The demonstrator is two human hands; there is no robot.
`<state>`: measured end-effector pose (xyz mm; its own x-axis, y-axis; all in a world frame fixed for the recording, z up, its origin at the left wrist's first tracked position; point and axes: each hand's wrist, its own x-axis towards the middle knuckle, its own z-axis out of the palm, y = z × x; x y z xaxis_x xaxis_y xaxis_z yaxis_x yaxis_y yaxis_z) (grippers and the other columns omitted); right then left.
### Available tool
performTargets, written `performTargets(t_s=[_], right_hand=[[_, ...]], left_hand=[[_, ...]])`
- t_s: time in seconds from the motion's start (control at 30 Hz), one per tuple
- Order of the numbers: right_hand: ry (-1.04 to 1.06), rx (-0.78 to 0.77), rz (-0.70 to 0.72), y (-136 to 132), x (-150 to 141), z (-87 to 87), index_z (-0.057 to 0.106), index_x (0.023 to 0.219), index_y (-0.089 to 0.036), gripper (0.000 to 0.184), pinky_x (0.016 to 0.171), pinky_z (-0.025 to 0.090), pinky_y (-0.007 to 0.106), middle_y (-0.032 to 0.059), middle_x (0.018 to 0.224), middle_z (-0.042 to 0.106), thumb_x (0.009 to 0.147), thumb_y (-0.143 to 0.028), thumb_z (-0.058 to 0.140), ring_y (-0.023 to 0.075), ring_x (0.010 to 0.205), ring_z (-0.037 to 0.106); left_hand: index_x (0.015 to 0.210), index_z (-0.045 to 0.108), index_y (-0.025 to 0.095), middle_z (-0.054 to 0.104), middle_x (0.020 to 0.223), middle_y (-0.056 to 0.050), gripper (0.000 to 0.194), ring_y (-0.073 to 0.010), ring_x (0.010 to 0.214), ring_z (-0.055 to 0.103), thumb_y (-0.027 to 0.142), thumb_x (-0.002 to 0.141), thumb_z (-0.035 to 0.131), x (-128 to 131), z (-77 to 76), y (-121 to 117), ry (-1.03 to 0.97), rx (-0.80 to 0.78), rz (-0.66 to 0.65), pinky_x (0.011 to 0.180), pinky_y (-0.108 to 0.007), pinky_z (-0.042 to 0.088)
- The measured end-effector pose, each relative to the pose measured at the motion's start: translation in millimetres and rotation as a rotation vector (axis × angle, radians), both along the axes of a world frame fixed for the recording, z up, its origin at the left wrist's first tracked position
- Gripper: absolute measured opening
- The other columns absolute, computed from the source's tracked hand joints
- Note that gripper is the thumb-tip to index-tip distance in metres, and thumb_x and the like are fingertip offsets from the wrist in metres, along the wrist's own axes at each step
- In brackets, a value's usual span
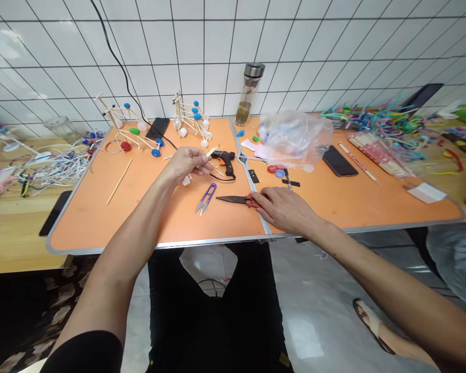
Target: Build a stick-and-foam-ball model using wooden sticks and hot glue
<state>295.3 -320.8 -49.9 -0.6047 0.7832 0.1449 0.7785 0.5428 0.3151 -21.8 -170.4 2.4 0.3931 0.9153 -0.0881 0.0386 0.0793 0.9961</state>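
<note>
My left hand (190, 163) is raised over the orange table, fingers pinched on short pieces of wooden stick (210, 152). Just behind its fingertips lies a black glue gun (228, 161) with an orange trigger. My right hand (285, 207) rests at the table's front, closed round the red handles of pliers (236, 199). Their dark, pointed jaws face left and look shut. Between my hands lie purple thread snips (205, 199), blades toward me. Small wood bits are scattered by the glue gun.
Two stick models with coloured wheels (134, 131) (194, 116) stand at the back left. A long stick (119, 181) lies left. Behind are a tea bottle (249, 93) and plastic bag (295, 137); a phone (339, 160) lies right. A black cord (116, 57) hangs down the wall. Another person sits at right.
</note>
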Motion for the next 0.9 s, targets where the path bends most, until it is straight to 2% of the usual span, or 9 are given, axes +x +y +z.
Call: performTargets(t_s=[0.17, 0.23, 0.33, 0.4, 0.47, 0.57, 0.67, 0.77, 0.9], right_hand=[[0.127, 0.045, 0.017, -9, 16, -17.7, 0.071, 0.139, -0.015, 0.040, 0.065, 0.044, 0.038, 0.0148, 0.104, 0.076, 0.117, -0.034, 0.044, 0.0292, 0.083, 0.070], [0.377, 0.055, -0.044, -7, 15, -16.1, 0.069, 0.139, -0.015, 0.040, 0.071, 0.052, 0.039, 0.0168, 0.113, 0.078, 0.117, -0.038, 0.045, 0.0311, 0.094, 0.075], [0.901, 0.020, -0.242, 10, -6, 3.1, 0.071, 0.132, -0.020, 0.043, 0.081, 0.058, 0.042, 0.0157, 0.119, 0.080, 0.110, -0.055, 0.059, 0.0320, 0.101, 0.076], [1.248, -0.222, -0.331, 33, -30, 22.7, 0.073, 0.117, -0.022, 0.042, 0.074, 0.058, 0.038, 0.0114, 0.103, 0.079, 0.109, -0.061, 0.060, 0.0262, 0.084, 0.075], [1.511, -0.482, -0.306, 63, -56, 40.8, 0.072, 0.107, -0.021, 0.051, 0.066, 0.057, 0.035, 0.0092, 0.092, 0.077, 0.107, -0.070, 0.058, 0.0217, 0.073, 0.071], [1.553, -0.565, -0.265, 105, -86, 54.1, 0.074, 0.095, -0.020, 0.053, 0.060, 0.050, 0.030, 0.0062, 0.079, 0.074, 0.101, -0.073, 0.069, 0.0154, 0.061, 0.059], [1.594, -0.691, -0.216, 128, -101, 49.0, 0.076, 0.103, -0.020, 0.054, 0.059, 0.048, 0.029, 0.0081, 0.086, 0.079, 0.098, -0.073, 0.074, 0.0148, 0.062, 0.058], [1.591, -0.825, -0.153, 131, -104, 36.7, 0.074, 0.114, -0.020, 0.057, 0.054, 0.042, 0.027, 0.0066, 0.083, 0.078, 0.095, -0.074, 0.078, 0.0129, 0.056, 0.054], [1.560, -0.905, -0.105, 123, -103, 28.7, 0.070, 0.124, -0.020, 0.065, 0.050, 0.042, 0.023, 0.0023, 0.072, 0.071, 0.092, -0.076, 0.079, 0.0178, 0.065, 0.068]], left_hand=[[0.086, 0.077, 0.011, 0.084, 0.079, -0.010, 0.013, -0.0128, 0.060, 0.077, 0.019, 0.093, 0.085, -5, 1.6, 5, -0.016, -0.015, 0.042, 0.057, -0.019, 0.058], [0.089, 0.077, 0.011, 0.084, 0.079, -0.009, 0.011, -0.0131, 0.059, 0.077, 0.018, 0.093, 0.084, -8, 1.6, 8, -0.032, -0.016, 0.073, 0.056, -0.020, 0.058], [0.095, 0.079, 0.010, 0.084, 0.078, -0.008, 0.005, -0.0130, 0.059, 0.077, 0.015, 0.095, 0.080, -12, 1.0, 11, -0.065, -0.007, 0.107, 0.057, -0.020, 0.059], [0.099, 0.080, 0.010, 0.084, 0.079, -0.008, 0.006, -0.0127, 0.060, 0.077, 0.015, 0.096, 0.078, -15, 0.5, 13, -0.083, 0.009, 0.117, 0.058, -0.020, 0.059], [0.101, 0.081, 0.011, 0.084, 0.080, -0.008, 0.009, -0.0130, 0.061, 0.078, 0.017, 0.096, 0.078, -18, 0.3, 14, -0.097, 0.025, 0.127, 0.059, -0.020, 0.060], [0.103, 0.081, 0.012, 0.085, 0.081, -0.008, 0.012, -0.0133, 0.061, 0.078, 0.019, 0.094, 0.080, -22, 0.7, 16, -0.113, 0.041, 0.144, 0.060, -0.021, 0.061], [0.103, 0.080, 0.012, 0.085, 0.080, -0.008, 0.015, -0.0134, 0.061, 0.077, 0.021, 0.091, 0.082, -24, 1.2, 17, -0.135, 0.050, 0.151, 0.061, -0.021, 0.061], [0.101, 0.079, 0.013, 0.084, 0.080, -0.008, 0.018, -0.0138, 0.061, 0.078, 0.024, 0.088, 0.084, -25, 2.0, 17, -0.151, 0.065, 0.138, 0.060, -0.021, 0.060], [0.102, 0.080, 0.013, 0.085, 0.083, -0.009, 0.026, -0.0144, 0.063, 0.078, 0.030, 0.084, 0.088, -22, 3.8, 14, -0.153, 0.093, 0.091, 0.061, -0.021, 0.059]])
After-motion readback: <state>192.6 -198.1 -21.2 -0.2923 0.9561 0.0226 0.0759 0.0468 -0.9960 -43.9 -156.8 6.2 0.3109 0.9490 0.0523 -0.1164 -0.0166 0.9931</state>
